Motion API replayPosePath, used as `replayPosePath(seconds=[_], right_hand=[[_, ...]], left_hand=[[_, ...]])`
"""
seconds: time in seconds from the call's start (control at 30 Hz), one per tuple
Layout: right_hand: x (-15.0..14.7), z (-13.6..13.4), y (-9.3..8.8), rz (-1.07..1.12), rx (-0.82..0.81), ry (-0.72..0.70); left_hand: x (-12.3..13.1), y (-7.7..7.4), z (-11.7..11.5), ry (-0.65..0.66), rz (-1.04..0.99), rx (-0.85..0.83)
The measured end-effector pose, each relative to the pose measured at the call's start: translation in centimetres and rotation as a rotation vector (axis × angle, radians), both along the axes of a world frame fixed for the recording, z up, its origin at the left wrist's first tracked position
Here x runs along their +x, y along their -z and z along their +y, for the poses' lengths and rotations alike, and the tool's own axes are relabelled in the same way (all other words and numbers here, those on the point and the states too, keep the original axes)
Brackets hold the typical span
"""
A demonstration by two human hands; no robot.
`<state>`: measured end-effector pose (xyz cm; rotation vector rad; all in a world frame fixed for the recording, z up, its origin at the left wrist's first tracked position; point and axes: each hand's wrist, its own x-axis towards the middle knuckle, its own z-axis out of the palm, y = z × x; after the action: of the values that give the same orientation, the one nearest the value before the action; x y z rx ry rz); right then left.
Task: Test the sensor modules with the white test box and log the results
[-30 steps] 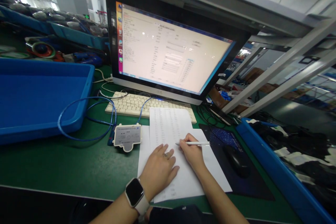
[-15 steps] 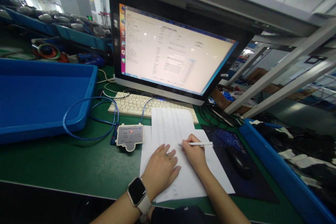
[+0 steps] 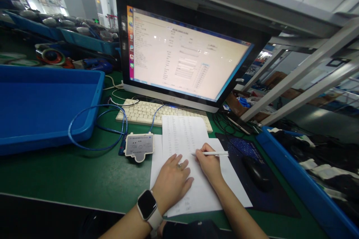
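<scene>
White paper sheets (image 3: 185, 134) with columns of writing lie on the green table, the top one overlapping the keyboard's lower edge. My left hand (image 3: 172, 181) rests flat on them, fingers stretched out, a ring on one finger and a watch (image 3: 147, 204) on the wrist. Pinched in my right hand (image 3: 209, 164) is a white pen (image 3: 214, 153), its tip at the written columns of the top sheet. Left of the paper sits a small grey-and-white device (image 3: 139, 146) with a blue cable (image 3: 97, 148).
A monitor (image 3: 179, 56) stands behind the white keyboard (image 3: 143, 112). On the right are a black mouse (image 3: 256, 173) on a dark mouse pad (image 3: 269, 201) and a blue bin (image 3: 303, 183) of dark and white items. A blue tray (image 3: 45, 104) stands at the left.
The red light on the small device no longer shows. Both hands and the pen stay nearly where they were, with a slight shift of the whole view.
</scene>
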<state>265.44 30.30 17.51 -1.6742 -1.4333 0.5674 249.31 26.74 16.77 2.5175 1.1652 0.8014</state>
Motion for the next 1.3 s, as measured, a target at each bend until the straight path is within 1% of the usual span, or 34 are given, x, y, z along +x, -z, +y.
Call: replayPosePath(seconds=[0.3, 0.47, 0.63, 0.73, 0.93, 1.1, 1.3], right_hand=[[0.1, 0.2, 0.2, 0.012, 0.024, 0.02], [0.5, 0.4, 0.5, 0.094, 0.014, 0.06], [1.1, 0.7, 1.0, 0.176, 0.03, 0.125], [1.1, 0.8, 1.1, 0.19, 0.039, 0.132], [1.0, 1.2, 0.9, 0.157, 0.075, 0.12], [0.9, 1.3, 0.9, 0.105, 0.071, 0.095], [1.2, 1.6, 1.3, 0.082, 0.048, 0.089]], left_hand=[[0.1, -0.2, 0.0, 0.019, 0.031, -0.063], [-0.1, -0.3, 0.1, 0.024, 0.024, -0.102], [0.0, -0.3, 0.4, 0.039, 0.002, -0.218], [0.3, -0.1, 0.5, 0.031, 0.003, -0.213], [1.0, 0.4, 0.9, -0.005, 0.004, -0.201], [1.5, 0.9, 1.3, -0.017, 0.007, -0.222], [1.3, 1.0, 1.8, -0.012, 0.046, -0.236]])
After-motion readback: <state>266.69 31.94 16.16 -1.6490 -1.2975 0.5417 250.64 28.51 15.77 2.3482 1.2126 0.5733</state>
